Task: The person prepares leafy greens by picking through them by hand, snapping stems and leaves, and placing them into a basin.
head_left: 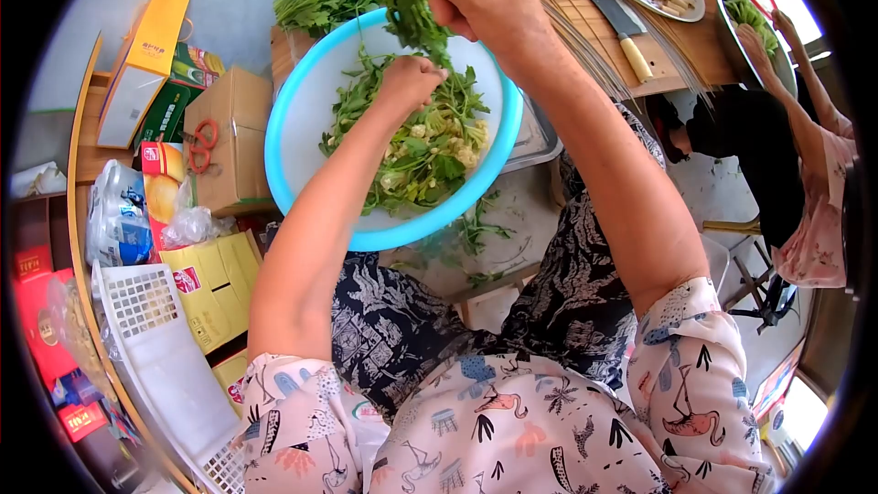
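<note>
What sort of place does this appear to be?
Probably a home or small kitchen used for preparing food: a blue-rimmed basin of leafy trimmings, a knife on a wooden table, and a plate of cut pieces.

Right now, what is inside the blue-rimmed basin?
Leafy greens and pale yellowish pieces lie in the basin. The left hand covers part; what is under the top leaves cannot be seen.

Glossy blue-rimmed plastic basin (393, 236); smooth brown wood tabletop (672, 62).
</note>
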`<state>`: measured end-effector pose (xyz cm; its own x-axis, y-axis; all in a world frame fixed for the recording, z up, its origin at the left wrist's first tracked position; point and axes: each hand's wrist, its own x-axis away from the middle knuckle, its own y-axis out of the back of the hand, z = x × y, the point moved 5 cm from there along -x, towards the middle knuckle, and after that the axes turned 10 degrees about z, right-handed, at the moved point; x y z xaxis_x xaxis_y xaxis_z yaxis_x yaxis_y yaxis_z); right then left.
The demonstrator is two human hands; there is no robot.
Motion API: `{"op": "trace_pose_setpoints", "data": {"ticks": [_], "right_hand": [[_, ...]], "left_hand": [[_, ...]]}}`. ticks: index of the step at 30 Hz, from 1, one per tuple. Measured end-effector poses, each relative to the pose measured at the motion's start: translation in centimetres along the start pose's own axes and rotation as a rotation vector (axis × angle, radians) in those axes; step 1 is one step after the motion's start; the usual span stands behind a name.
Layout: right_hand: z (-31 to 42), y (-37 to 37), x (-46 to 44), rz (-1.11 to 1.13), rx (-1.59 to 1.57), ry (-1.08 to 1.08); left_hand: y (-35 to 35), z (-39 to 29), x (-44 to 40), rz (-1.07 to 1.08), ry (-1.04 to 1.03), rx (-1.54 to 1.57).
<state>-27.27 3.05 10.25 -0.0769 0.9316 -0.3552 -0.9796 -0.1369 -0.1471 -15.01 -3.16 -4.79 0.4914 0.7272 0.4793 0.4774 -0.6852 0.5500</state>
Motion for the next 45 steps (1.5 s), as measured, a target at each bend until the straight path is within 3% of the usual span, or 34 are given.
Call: {"op": "trace_pose_setpoints", "data": {"ticks": [4,10,14,17,20,23,27,37,40,45], "right_hand": [[-0.3,0.4,0.0,-0.004,-0.056,-0.008],[0.3,0.8,0.3,-0.023,0.037,-0.004],[-0.1,0.8,0.1,-0.029,-0.035,0.0],[0.0,1.2,0.6,-0.054,-0.039,-0.054],[-0.2,1.5,0.6,-0.076,-0.095,-0.056],[0.5,1.1,1.3,-0.097,0.119,-0.08],[-0.2,0.5,1.5,-0.073,0.177,-0.122],[-2.1,-2.4,1.6,0.079,0.211,-0.221],[-3.1,-3.6,1.9,0.188,0.213,-0.281],[-3.8,-4.5,2.6,0.251,0.276,-0.334]], "left_hand": [[-1.7,0.7,-2.0,-0.09,0.092,0.243],[-2.0,1.9,-2.6,0.011,0.085,0.459],[-1.8,2.4,-2.3,-0.051,0.069,0.594],[0.0,1.8,-0.5,-0.105,-0.016,0.687],[2.9,2.5,1.7,-0.076,-0.185,1.084],[6.0,2.3,5.4,-0.145,-0.346,1.212],[7.9,3.9,8.2,-0.227,-0.34,1.321],[8.1,3.6,9.9,-0.327,-0.413,1.245],[9.2,3.5,10.3,-0.425,-0.441,1.028],[10.0,3.6,11.0,-0.44,-0.469,1.015]]}}
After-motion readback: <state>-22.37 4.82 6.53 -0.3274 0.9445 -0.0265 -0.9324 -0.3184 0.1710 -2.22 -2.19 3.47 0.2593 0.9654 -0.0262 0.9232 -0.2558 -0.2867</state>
